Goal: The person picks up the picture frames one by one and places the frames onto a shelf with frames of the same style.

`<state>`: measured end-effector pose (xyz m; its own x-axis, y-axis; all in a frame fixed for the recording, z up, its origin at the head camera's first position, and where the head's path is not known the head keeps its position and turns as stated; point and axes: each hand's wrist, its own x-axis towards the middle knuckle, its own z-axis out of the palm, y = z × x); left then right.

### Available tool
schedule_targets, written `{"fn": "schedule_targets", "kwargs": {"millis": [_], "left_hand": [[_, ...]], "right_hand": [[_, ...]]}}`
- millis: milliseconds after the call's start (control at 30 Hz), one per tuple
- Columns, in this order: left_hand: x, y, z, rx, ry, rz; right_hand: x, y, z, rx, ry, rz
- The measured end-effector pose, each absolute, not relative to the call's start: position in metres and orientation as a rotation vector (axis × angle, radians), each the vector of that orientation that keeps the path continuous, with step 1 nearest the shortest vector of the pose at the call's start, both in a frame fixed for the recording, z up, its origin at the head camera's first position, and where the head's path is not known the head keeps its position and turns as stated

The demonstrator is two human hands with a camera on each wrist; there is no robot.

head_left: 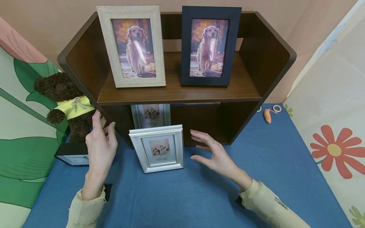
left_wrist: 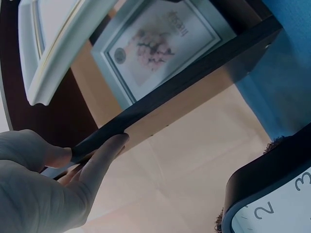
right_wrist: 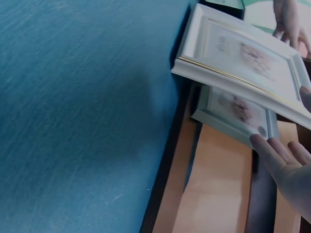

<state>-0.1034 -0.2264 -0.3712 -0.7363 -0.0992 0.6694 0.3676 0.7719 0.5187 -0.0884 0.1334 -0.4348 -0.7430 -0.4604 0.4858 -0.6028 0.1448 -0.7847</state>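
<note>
Pale sleeves (head_left: 85,210) reach in from the near side, over a blue cloth (head_left: 171,202). Left hand (head_left: 101,144) pinches the left side panel of a dark brown, two-level shelf (head_left: 179,98), with thumb and fingers on opposite faces of it. Right hand (head_left: 214,155) holds nothing; its fingers are extended and apart from the thumb, just to the right of a silver-white photo frame (head_left: 159,150). This frame stands at the near side of the shelf, leaning slightly; its border is moulded and glossy, with a thin gold line, and the picture shows pale pink flowers above small lettering. It seems to rest on the cloth, though its lower edge is not clear enough to be certain. Behind it, on the lower level, is a grey-green frame (head_left: 151,115) with a similar flower picture. On the upper level, a cream frame (head_left: 135,83) is left and a black frame (head_left: 205,81) right, both showing a dog.
</note>
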Motion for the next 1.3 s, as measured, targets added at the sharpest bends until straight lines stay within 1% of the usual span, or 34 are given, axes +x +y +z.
{"fn": "schedule_targets", "kwargs": {"millis": [500, 800, 1300], "left_hand": [[-0.103, -0.226, -0.372, -0.214, -2.23, -0.861], [-0.104, -0.226, -0.372, -0.19, -2.255, -0.855], [-0.104, -0.227, -0.372, -0.196, -2.245, -0.862]], "right_hand": [[-0.095, 0.124, -0.451, 1.124, -2.299, 1.614], [-0.098, 0.117, -0.454, 1.147, -2.309, 1.726], [-0.098, 0.102, -0.463, 1.203, -2.337, 1.659]]}}
